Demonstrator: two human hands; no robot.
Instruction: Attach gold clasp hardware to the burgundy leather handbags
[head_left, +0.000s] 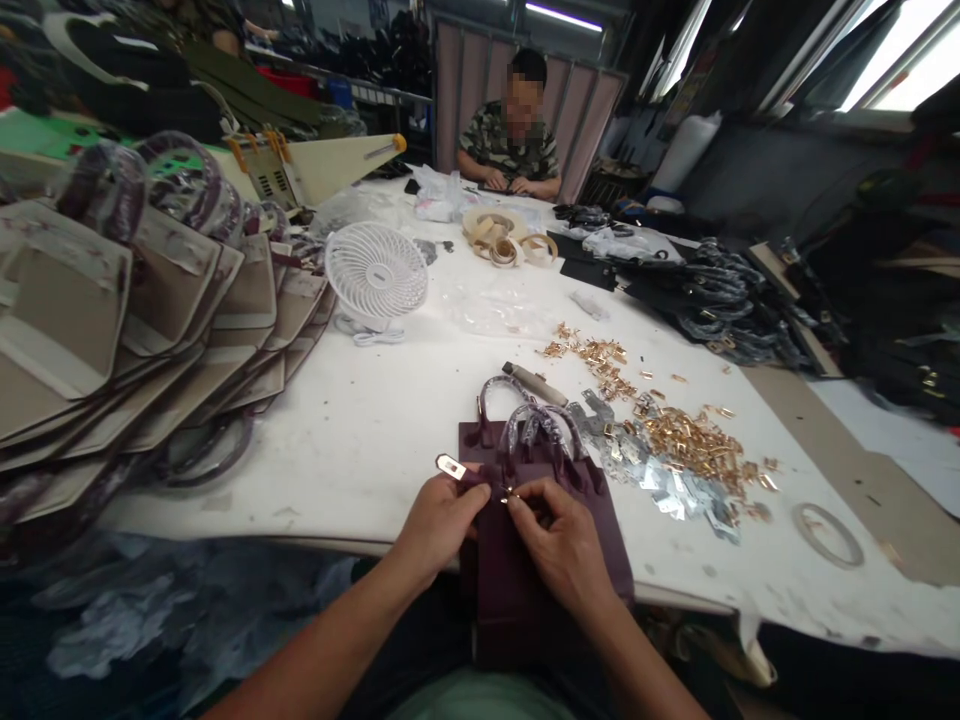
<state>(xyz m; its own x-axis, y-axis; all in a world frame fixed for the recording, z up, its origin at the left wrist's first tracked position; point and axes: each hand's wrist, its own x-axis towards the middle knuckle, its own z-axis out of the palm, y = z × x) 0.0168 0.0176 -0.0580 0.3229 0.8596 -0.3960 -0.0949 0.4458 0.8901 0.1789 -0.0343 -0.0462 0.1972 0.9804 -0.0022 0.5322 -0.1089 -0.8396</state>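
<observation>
A dark purple handbag (517, 570) leans over the front edge of the table, its plastic-wrapped handles (536, 425) pointing away from me. My left hand (442, 520) pinches a purple strap of the bag, and a gold metal plate (451, 466) at the strap's end sticks out to the left. In the fingertips of my right hand (559, 535) is a small gold metal fitting (508, 494), close to my left thumb. The fitting's exact shape is too small to make out.
Right of the bag lie gold fittings (686, 440) and silver metal plates (679, 487). A grey-handled tool (536, 383) rests behind it. Bag panels (247, 290) are stacked left, beside a white fan (377, 272). Black bags (720, 300) lie right; another person (510, 140) sits opposite.
</observation>
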